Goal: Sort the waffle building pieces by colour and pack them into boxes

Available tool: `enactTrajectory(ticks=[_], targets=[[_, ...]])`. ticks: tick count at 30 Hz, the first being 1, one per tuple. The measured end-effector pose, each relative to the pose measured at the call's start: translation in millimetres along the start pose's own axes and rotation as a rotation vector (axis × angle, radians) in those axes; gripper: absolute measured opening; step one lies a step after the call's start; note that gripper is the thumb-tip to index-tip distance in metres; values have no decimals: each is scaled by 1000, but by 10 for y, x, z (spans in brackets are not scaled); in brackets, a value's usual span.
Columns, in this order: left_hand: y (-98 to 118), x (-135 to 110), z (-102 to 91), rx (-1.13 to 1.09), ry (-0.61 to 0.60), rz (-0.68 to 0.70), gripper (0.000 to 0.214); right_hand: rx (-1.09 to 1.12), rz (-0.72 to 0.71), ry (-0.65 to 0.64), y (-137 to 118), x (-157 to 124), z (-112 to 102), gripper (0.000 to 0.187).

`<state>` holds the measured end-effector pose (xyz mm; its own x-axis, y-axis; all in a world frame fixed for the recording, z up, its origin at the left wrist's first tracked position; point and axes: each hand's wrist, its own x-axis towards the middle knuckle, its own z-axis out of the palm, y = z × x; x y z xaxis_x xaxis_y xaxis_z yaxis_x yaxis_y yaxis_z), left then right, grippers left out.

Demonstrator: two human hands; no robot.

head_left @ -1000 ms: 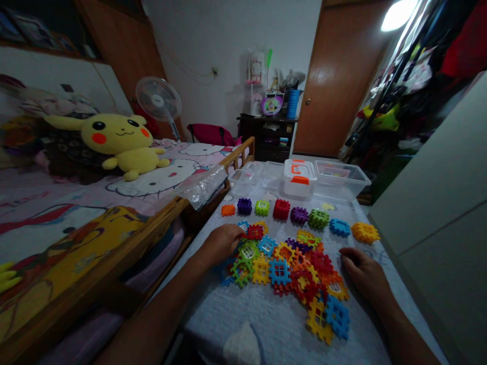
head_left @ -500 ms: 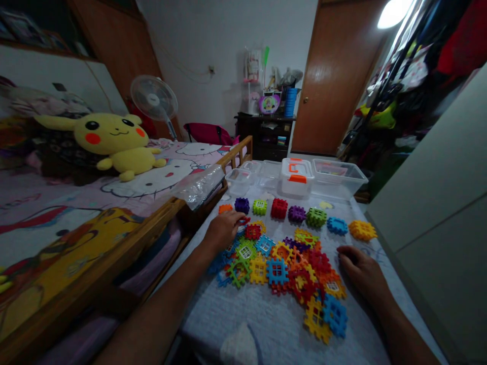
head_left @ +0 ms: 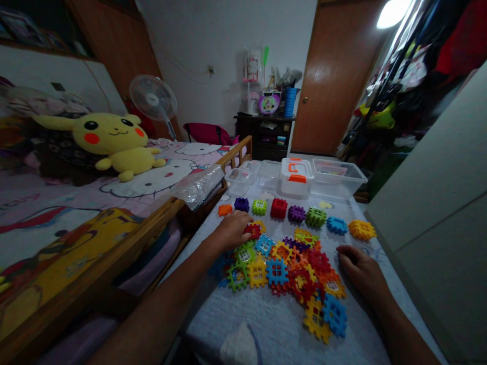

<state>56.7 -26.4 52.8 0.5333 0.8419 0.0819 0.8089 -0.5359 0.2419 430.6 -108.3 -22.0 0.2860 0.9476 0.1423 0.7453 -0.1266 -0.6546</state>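
Observation:
A heap of colourful interlocking plastic tiles (head_left: 289, 268) lies on the grey-clothed table (head_left: 274, 324). My left hand (head_left: 233, 229) reaches to the heap's far left corner, its fingers closed on a red tile (head_left: 253, 231). My right hand (head_left: 361, 271) rests on the cloth at the heap's right edge, fingers curled under, with nothing visible in them. Behind the heap stands a row of built cubes, from an orange one (head_left: 225, 209) through a red one (head_left: 279, 208) to a yellow one (head_left: 361, 229).
A white box with an orange handle (head_left: 297, 177) and clear tubs (head_left: 340, 177) stand at the table's far end. A wooden bed rail (head_left: 152, 228) borders the left side, with a yellow plush (head_left: 114, 142) on the bed. A pale cabinet (head_left: 437, 192) flanks the right.
My left hand has slid from the heap's left side toward the far edge and now sits on the red tile. The right hand has stayed in place.

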Motion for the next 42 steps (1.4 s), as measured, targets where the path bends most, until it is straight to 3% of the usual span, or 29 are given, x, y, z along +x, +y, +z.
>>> enactTrajectory(ticks=[4, 6, 8, 14, 18, 20, 23, 28, 31, 34, 42], targets=[[35, 215, 112, 54, -138, -41, 35, 8, -14, -3, 32, 8, 7, 40], [39, 275, 127, 59, -148, -45, 39, 12, -20, -1, 30, 9, 10, 39], [40, 308, 108, 45, -126, -41, 40, 13, -24, 3, 21, 7, 10, 38], [53, 348, 24, -40, -79, -21, 17, 6, -11, -25, 18, 7, 4, 40], [96, 336, 100, -3, 66, 6, 15, 1, -2, -37, 21, 13, 1, 41], [119, 304, 151, 48, 83, 28, 9, 3, -4, -37, 10, 14, -2, 41], [111, 216, 150, 22, -31, 85, 13, -2, -3, -30, -12, 10, -7, 40], [-127, 18, -80, -221, -136, 74, 34, 0, -3, -25, -6, 9, -7, 41], [-323, -59, -164, -171, -226, -8, 54, -11, -13, -32, 16, 14, -4, 43], [-431, -81, -120, -79, -305, -62, 60, -15, -6, -35, 21, 19, -4, 44], [-411, -66, 64, -23, -227, -2, 45, -26, -10, -16, 9, 20, -8, 42]])
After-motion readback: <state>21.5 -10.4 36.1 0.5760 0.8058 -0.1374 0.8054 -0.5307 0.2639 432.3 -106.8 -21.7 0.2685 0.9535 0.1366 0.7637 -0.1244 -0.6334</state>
